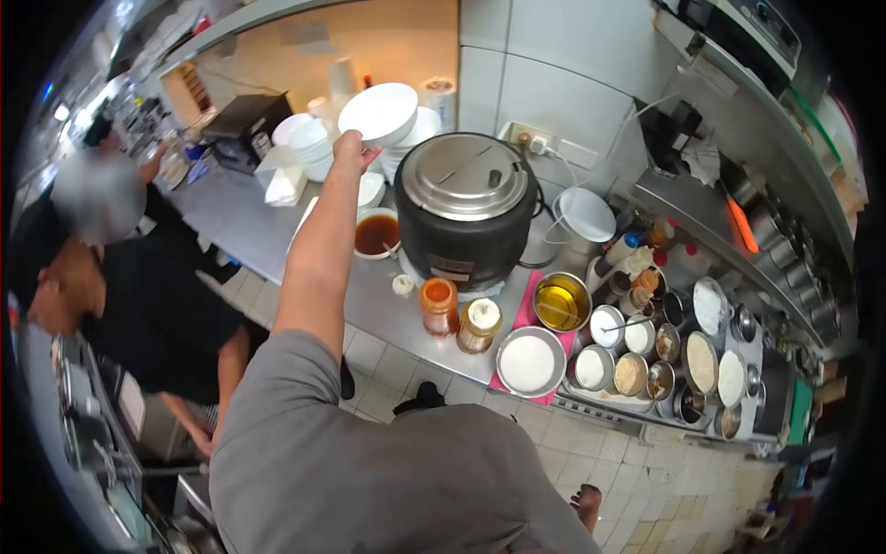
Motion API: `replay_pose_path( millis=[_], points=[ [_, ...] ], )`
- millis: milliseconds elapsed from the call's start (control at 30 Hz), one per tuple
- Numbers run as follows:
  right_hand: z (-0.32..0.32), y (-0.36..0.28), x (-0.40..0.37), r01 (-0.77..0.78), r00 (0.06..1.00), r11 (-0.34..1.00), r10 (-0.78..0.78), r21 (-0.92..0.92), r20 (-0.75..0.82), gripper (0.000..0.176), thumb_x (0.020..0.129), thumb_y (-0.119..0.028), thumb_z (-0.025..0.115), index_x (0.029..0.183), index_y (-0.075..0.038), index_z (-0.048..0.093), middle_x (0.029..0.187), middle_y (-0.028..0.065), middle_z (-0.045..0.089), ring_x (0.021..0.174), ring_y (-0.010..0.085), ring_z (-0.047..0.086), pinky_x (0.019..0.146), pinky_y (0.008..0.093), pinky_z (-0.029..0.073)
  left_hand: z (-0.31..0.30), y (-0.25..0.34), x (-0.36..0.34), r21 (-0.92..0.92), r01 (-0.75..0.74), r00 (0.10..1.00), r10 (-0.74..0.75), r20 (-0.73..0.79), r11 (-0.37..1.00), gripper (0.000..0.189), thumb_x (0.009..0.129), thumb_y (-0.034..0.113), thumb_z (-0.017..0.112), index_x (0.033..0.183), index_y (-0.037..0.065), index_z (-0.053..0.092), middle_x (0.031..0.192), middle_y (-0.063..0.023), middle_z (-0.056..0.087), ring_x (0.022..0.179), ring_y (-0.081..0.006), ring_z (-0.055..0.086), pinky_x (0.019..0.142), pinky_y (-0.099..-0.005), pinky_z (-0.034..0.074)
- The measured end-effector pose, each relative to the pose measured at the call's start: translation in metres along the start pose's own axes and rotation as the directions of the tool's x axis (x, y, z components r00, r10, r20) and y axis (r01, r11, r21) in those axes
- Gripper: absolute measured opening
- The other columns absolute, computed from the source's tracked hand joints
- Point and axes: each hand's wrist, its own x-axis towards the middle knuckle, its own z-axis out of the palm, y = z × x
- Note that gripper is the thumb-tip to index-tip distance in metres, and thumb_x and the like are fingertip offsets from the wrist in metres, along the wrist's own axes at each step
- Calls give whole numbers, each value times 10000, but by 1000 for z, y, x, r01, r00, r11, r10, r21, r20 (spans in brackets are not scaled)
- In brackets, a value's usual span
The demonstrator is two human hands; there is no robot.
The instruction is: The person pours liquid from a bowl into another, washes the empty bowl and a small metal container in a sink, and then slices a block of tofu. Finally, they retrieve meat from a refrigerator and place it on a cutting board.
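Note:
My left hand (354,151) is stretched out over the counter, closed on the near rim of a white bowl (378,113). That bowl is tilted, above a stack of white bowls (423,127). Just right of the stack stands a black soup warmer (461,231) with a steel lid (464,175). Below my left forearm's right side sits a bowl of brown liquid (376,233). My right hand (586,499) hangs low over the tiled floor, its fingers curled and too small to make out whether anything is in them.
Two open jars (438,309) (481,323) stand at the counter's front edge. Right of them are a pot of yellow oil (561,302), a bowl of white powder (531,362) and several seasoning tins (630,376). A person in black (157,305) stands at the left.

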Motion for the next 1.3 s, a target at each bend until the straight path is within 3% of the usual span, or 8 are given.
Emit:
replay_pose_path(
  millis=[467, 567, 767, 833, 1000, 1133, 1200, 1300],
  points=[
    [27, 235, -73, 364, 880, 928, -314, -82, 355, 309, 958, -216, 573, 1140, 31, 605, 1080, 187, 657, 882, 321, 689, 722, 428, 586, 33, -26, 74, 561, -147, 970, 229, -79, 815, 480, 869, 408, 745, 949, -60, 673, 837, -106, 673, 598, -214, 652, 437, -311, 544],
    [46, 180, -43, -106, 993, 468, -1, -877, -120, 297, 897, -182, 554, 863, 53, 732, 971, 250, 717, 974, 315, 707, 792, 350, 562, -5, -29, 25, 354, -235, 950, 291, -114, 905, 460, 891, 445, 728, 975, 1, 643, 777, -55, 619, 575, -165, 593, 427, -303, 482],
    [38, 18, -36, 79, 912, 531, -380, -843, -154, 409, 860, -272, 617, 1169, -8, 670, 1136, 198, 705, 1077, 365, 670, 939, 388, 530, -185, -90, -118, 432, -427, 795, 557, -238, 794, 245, 968, 245, 633, 1038, 15, 585, 907, -21, 582, 808, -117, 510, 718, -280, 444],
    [35, -21, 29, 557, 781, -61, -300, -828, 548, 501, 870, -316, 651, 1291, -48, 601, 1191, 185, 675, 1013, 392, 675, 919, 399, 541, -248, -124, -181, 628, -495, 642, 740, -201, 601, 196, 967, 165, 599, 1046, -13, 572, 942, -40, 572, 830, -147, 518, 761, -294, 464],
    [45, -252, -156, 549, 587, 667, 121, -504, 800, 492, 956, -456, 603, 1319, -124, 600, 1156, 80, 691, 888, 211, 696, 715, 352, 590, -357, -202, -328, 754, -377, 664, 725, -185, 538, 173, 961, 79, 554, 1077, -49, 556, 1006, -104, 593, 897, -186, 555, 843, -310, 468],
    [57, -299, -198, 735, 663, -408, 270, -541, 698, 499, 982, -405, 616, 1378, -107, 556, 1115, 86, 707, 765, 181, 705, 667, 324, 579, -472, -275, -428, 884, -171, 764, 625, -159, 435, 181, 961, 67, 527, 1086, -64, 546, 1008, -151, 619, 919, -215, 583, 838, -348, 480],
    [44, -330, -236, 848, 273, 434, 136, -305, 952, 405, 977, -310, 651, 1308, -79, 612, 1056, 76, 716, 783, 141, 690, 672, 308, 569, -491, -308, -488, 928, 82, 860, 445, -251, 364, 173, 955, 85, 515, 1060, -50, 543, 932, -130, 621, 849, -239, 598, 771, -369, 492],
    [42, -400, -281, 997, -68, 2, -451, 78, 890, 275, 943, -164, 688, 1197, -60, 680, 982, 37, 702, 872, 90, 648, 709, 277, 552, -600, -367, -572, 735, 429, 902, -207, -378, 525, 168, 919, 121, 561, 1012, -14, 600, 925, -108, 659, 826, -225, 621, 751, -368, 510]
  ],
)
